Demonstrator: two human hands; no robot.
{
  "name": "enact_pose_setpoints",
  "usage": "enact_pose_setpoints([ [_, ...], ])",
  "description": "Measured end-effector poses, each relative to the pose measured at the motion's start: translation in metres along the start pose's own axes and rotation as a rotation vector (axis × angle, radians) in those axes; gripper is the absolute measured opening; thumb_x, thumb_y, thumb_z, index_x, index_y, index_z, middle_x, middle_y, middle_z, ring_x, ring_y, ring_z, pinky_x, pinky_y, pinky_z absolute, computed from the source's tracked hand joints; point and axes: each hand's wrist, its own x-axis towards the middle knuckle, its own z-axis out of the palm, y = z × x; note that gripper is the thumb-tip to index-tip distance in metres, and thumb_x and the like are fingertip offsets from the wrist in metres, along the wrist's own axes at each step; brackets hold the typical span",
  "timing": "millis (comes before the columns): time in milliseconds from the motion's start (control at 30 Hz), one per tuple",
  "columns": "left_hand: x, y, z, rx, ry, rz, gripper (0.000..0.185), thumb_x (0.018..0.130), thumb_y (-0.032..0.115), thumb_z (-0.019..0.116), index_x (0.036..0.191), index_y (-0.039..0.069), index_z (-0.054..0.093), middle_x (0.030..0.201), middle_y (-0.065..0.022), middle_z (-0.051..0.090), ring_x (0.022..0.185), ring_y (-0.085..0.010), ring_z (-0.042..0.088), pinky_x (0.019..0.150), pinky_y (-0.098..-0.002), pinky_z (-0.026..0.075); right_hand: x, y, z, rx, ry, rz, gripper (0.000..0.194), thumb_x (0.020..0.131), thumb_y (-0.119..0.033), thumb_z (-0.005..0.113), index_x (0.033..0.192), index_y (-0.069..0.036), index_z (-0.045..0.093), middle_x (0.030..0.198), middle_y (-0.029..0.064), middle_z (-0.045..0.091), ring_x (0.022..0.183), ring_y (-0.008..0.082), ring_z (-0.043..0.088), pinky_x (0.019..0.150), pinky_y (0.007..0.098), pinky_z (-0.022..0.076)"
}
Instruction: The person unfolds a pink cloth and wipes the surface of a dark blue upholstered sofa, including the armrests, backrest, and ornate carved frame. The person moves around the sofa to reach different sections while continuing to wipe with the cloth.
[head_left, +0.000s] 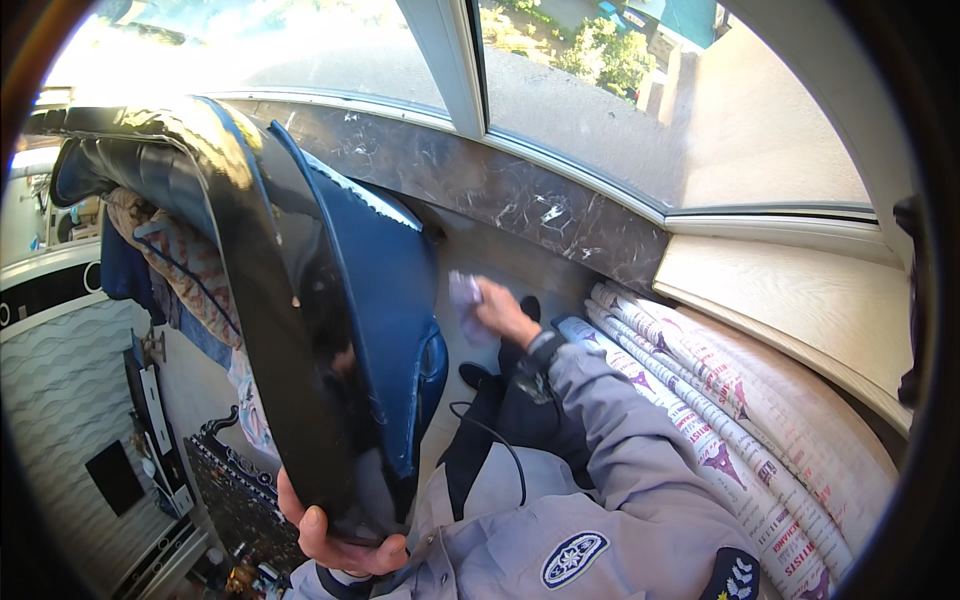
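In the head view, a sofa's glossy black frame (277, 330) stands before me, with a blue leather-like panel (382, 300) along its outer side. My left hand (337, 532) grips the lower end of that frame, thumb on one side and fingers on the other. A crumpled pale purple cloth (466, 304) is bunched in my right hand (506, 309). That hand is in the gap beside the blue panel, apart from it, above the floor. A dark band circles my right wrist.
Rolls of printed wrapping (697, 420) lean along my right, below a pale wooden sill (780, 300). A dark marble ledge (480, 172) runs under the windows. Clothes and a patterned blanket (180, 262) lie on the sofa. A thin black cable (502, 442) crosses my lap.
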Motion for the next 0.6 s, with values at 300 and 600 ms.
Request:
enact_pose_setpoints([
  [300, -0.034, -0.011, -0.017, 0.155, 0.091, -0.013, 0.098, 0.089, 0.066, 0.063, 0.157, 0.008, 0.025, 0.16, -0.0259, 0.027, 0.141, -0.0377, 0.04, 0.116, -0.049, 0.033, 0.119, -0.084, 0.047, -0.025, 0.288, -0.333, 0.03, 0.091, -0.01, 0.058, 0.121, -0.013, 0.055, 0.112, 0.0199, 0.063, 0.105, 0.0469, 0.061, 0.087, 0.0543, 0.0501],
  [600, -0.087, -0.042, -0.049, 0.121, 0.282, -0.128, 0.108, 0.084, 0.065, 0.07, 0.158, 0.003, 0.024, 0.157, -0.0248, 0.034, 0.138, -0.0371, 0.043, 0.111, -0.0504, 0.036, 0.019, 0.06, 0.065, -0.141, -0.194, 0.106, 0.049, 0.091, -0.012, 0.055, 0.141, -0.016, 0.053, 0.126, 0.0211, 0.067, 0.121, 0.042, 0.062, 0.1, 0.049, 0.0493],
])
